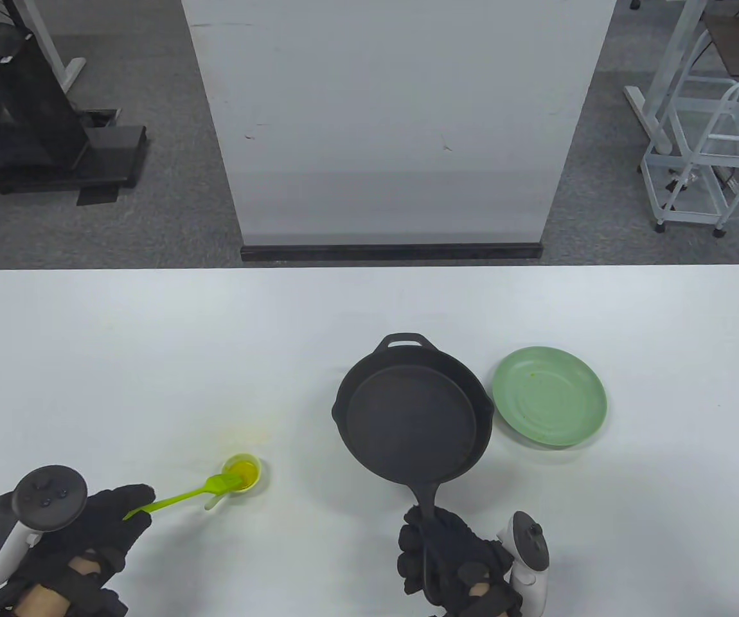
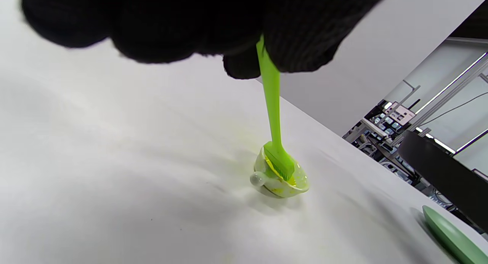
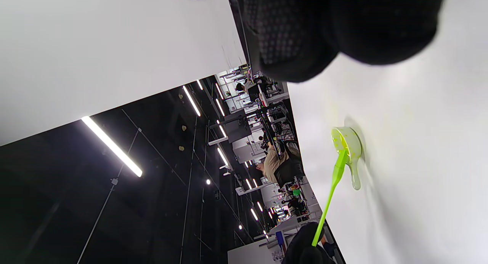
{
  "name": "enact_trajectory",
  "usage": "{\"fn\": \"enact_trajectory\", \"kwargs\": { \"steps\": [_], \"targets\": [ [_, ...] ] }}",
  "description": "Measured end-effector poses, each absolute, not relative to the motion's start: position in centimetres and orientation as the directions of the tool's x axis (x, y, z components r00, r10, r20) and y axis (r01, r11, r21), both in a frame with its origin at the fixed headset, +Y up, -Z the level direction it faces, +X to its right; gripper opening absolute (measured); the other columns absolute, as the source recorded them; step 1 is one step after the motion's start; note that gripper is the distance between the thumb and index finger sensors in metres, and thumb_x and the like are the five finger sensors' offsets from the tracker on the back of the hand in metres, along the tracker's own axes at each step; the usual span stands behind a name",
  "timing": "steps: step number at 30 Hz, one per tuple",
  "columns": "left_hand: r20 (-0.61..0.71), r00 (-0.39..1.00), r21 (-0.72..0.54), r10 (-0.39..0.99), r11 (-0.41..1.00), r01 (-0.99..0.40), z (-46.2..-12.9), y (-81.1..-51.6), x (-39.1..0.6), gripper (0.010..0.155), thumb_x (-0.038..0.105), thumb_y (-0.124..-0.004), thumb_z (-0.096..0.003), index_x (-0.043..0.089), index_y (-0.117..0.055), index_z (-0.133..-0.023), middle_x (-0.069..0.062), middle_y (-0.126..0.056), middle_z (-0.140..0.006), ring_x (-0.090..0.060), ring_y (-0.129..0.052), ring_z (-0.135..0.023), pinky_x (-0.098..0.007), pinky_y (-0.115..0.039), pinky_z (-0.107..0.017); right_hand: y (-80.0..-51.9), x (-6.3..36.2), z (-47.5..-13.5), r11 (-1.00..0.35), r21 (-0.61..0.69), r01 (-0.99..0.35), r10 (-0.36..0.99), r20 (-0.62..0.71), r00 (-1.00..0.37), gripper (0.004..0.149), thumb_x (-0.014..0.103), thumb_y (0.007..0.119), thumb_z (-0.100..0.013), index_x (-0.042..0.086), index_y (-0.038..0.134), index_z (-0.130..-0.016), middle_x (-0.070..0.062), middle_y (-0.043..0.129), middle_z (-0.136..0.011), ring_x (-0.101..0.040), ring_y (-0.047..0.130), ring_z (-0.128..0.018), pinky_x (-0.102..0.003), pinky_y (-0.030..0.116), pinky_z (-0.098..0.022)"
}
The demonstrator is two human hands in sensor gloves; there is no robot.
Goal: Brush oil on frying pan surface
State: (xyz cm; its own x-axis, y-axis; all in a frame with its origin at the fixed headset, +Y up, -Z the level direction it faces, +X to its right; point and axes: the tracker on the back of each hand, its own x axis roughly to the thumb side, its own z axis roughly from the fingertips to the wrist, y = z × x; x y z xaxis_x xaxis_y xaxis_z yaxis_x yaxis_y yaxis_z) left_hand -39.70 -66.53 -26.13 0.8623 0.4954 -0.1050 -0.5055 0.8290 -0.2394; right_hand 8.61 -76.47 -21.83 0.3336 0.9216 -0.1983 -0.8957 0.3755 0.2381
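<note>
A black cast-iron frying pan (image 1: 411, 421) sits on the white table right of centre. My right hand (image 1: 450, 556) grips its handle at the front edge. My left hand (image 1: 103, 524) holds the handle end of a lime green silicone brush (image 1: 180, 496). The brush head rests in a small white cup of yellow oil (image 1: 242, 474). The left wrist view shows the brush (image 2: 271, 104) hanging from my fingers, bristles down in the cup (image 2: 280, 176). The right wrist view shows the brush (image 3: 331, 191) and the cup (image 3: 347, 144) from the side.
An empty pale green plate (image 1: 549, 405) lies just right of the pan; its edge shows in the left wrist view (image 2: 453, 237). A faint yellow oil stain (image 1: 244, 437) marks the table behind the cup. A white panel (image 1: 395, 122) stands beyond the table's far edge.
</note>
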Motion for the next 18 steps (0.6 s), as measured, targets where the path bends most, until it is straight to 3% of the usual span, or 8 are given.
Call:
{"fn": "enact_trajectory", "kwargs": {
  "steps": [4, 18],
  "targets": [
    [-0.123, 0.871, -0.281, 0.476, 0.825, -0.491, -26.09, -66.76, -39.70, 0.053, 0.033, -0.081, -0.0445, 0.016, -0.073, -0.094, -0.004, -0.082, -0.067, -0.030, -0.085, -0.050, -0.050, -0.075, -0.044, -76.47, 8.61, -21.82, 0.376, 0.238, -0.895, 0.921, -0.199, 0.334, 0.057, 0.033, 0.065, -0.048, -0.007, 0.051, -0.087, -0.024, 0.073, -0.069, -0.024, 0.095, -0.039, -0.032, 0.088, -0.023],
    [-0.134, 0.836, -0.222, 0.532, 0.806, -0.549, -26.62, -66.08, -40.36, 0.049, 0.037, -0.079, -0.0447, 0.012, -0.086, -0.086, -0.005, -0.093, -0.058, -0.031, -0.093, -0.038, -0.049, -0.081, -0.035, -76.47, 8.59, -21.82, 0.376, 0.240, -0.895, 0.921, -0.202, 0.333, 0.057, 0.033, 0.065, -0.048, -0.007, 0.052, -0.087, -0.024, 0.074, -0.069, -0.024, 0.095, -0.039, -0.033, 0.088, -0.023]
  ]
}}
